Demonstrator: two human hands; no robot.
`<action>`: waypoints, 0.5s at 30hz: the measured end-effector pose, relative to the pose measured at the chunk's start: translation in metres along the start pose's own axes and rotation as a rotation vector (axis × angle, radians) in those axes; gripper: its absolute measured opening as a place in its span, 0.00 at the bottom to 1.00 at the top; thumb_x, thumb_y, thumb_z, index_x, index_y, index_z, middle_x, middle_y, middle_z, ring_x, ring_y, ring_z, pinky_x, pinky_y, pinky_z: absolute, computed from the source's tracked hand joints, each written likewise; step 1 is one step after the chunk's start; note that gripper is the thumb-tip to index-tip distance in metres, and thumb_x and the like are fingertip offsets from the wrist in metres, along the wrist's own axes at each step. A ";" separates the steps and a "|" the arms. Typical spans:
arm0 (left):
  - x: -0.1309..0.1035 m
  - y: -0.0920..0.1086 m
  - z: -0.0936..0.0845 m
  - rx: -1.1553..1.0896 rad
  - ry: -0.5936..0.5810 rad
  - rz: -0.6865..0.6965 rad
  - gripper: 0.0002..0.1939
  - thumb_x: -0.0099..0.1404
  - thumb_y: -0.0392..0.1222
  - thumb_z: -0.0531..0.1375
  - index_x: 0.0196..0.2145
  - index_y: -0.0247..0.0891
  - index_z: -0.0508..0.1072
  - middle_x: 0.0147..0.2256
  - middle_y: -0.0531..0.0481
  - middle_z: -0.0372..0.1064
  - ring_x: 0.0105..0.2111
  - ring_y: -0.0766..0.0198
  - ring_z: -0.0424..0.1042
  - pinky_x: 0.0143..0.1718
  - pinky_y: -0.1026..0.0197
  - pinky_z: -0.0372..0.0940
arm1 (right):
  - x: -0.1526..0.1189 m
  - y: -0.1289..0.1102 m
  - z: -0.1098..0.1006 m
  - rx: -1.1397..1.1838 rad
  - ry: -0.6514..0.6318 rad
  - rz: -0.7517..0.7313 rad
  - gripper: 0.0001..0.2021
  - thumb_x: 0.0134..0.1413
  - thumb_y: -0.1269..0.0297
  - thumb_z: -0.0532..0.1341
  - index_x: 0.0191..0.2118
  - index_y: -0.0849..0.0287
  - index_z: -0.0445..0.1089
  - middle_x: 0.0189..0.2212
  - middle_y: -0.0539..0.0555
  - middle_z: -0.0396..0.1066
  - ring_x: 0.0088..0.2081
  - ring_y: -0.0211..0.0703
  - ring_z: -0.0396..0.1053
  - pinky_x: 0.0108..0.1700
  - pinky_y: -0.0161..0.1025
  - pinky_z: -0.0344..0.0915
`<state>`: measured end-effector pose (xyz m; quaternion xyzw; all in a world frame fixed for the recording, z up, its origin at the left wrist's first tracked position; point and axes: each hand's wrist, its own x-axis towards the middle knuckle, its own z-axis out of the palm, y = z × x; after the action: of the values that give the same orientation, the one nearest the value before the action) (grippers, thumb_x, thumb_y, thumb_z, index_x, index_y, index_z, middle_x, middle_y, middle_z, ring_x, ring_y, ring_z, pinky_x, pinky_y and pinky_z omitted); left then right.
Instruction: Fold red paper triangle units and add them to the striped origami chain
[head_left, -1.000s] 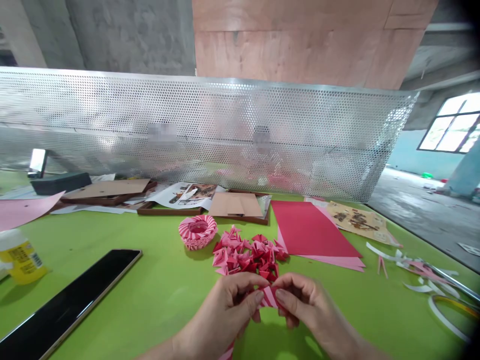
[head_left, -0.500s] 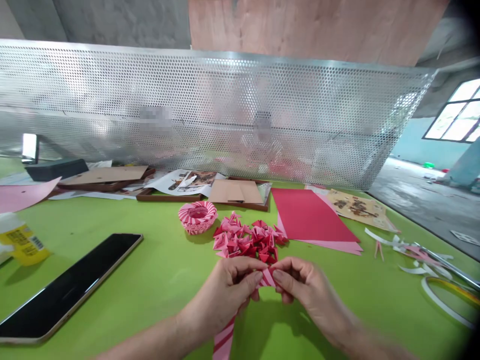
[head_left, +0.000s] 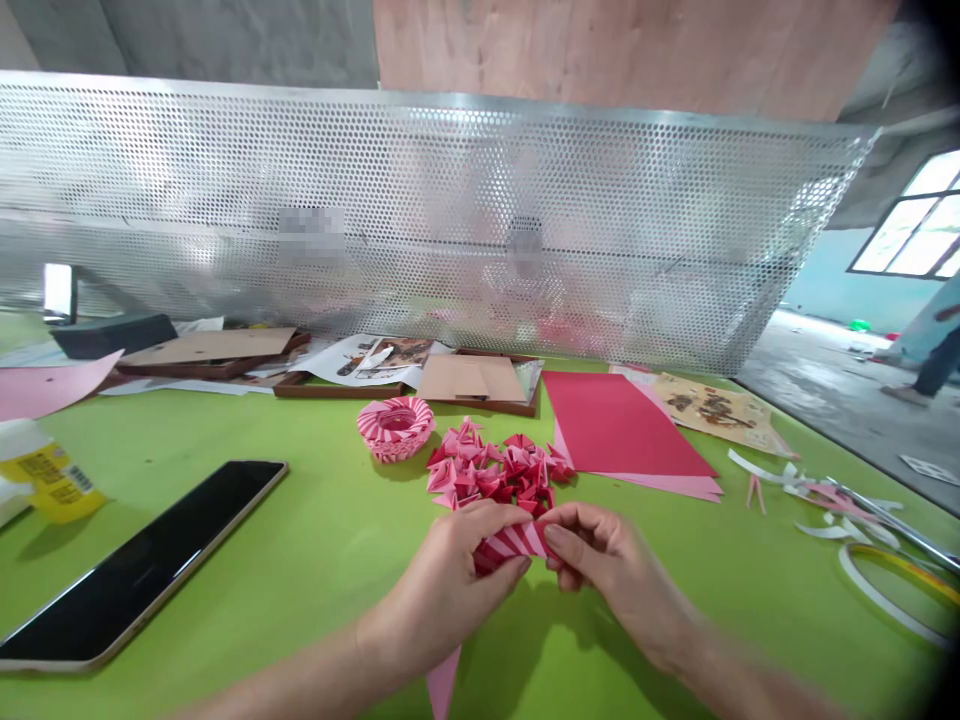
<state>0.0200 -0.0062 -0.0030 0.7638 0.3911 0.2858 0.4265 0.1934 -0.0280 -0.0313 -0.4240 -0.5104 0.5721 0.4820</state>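
Observation:
Between my hands is a curved chain of folded paper pieces (head_left: pixel 516 542), striped pink and dark red. My left hand (head_left: pixel 439 575) wraps round its left part, thumb in front and fingers behind. At the chain's right end, my right hand (head_left: pixel 611 565) pinches it between thumb and fingers. A pink tail end (head_left: pixel 445 682) hangs below my left hand. Just beyond my hands lies a pile of folded paper triangles (head_left: pixel 495 465), pink and red. To the pile's left sits a small round paper bowl (head_left: pixel 396 430) with a striped rim.
A phone (head_left: pixel 150 560) and a yellow glue bottle (head_left: pixel 56 480) lie left on the green table (head_left: pixel 322 620). Red paper sheets (head_left: pixel 626 425) are at right, near paper scraps, scissors (head_left: pixel 896 525) and a tape roll (head_left: pixel 892 590). A perforated metal screen (head_left: pixel 420 230) stands behind. A person's leg (head_left: pixel 937 362) shows far right.
The chain has turned in my left hand, so a longer striped stretch faces me and less tail hangs below. My right hand still pinches its end. A person has appeared at the far right.

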 end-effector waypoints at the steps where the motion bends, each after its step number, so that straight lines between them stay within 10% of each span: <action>1: 0.000 0.000 0.000 0.027 0.010 -0.002 0.15 0.58 0.34 0.56 0.43 0.40 0.72 0.36 0.50 0.70 0.35 0.61 0.67 0.36 0.62 0.61 | 0.000 0.000 -0.001 -0.008 -0.004 -0.010 0.11 0.53 0.58 0.61 0.32 0.63 0.70 0.22 0.48 0.66 0.22 0.32 0.62 0.26 0.29 0.60; 15: -0.001 -0.006 0.000 0.112 0.094 0.000 0.09 0.59 0.39 0.57 0.37 0.38 0.73 0.33 0.49 0.70 0.33 0.61 0.67 0.33 0.63 0.61 | -0.003 -0.003 0.002 -0.069 -0.014 -0.078 0.10 0.50 0.61 0.64 0.36 0.61 0.70 0.26 0.49 0.68 0.28 0.36 0.63 0.30 0.32 0.62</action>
<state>0.0176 -0.0050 -0.0087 0.7723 0.4258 0.2991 0.3645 0.1923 -0.0317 -0.0284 -0.4161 -0.5493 0.5381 0.4854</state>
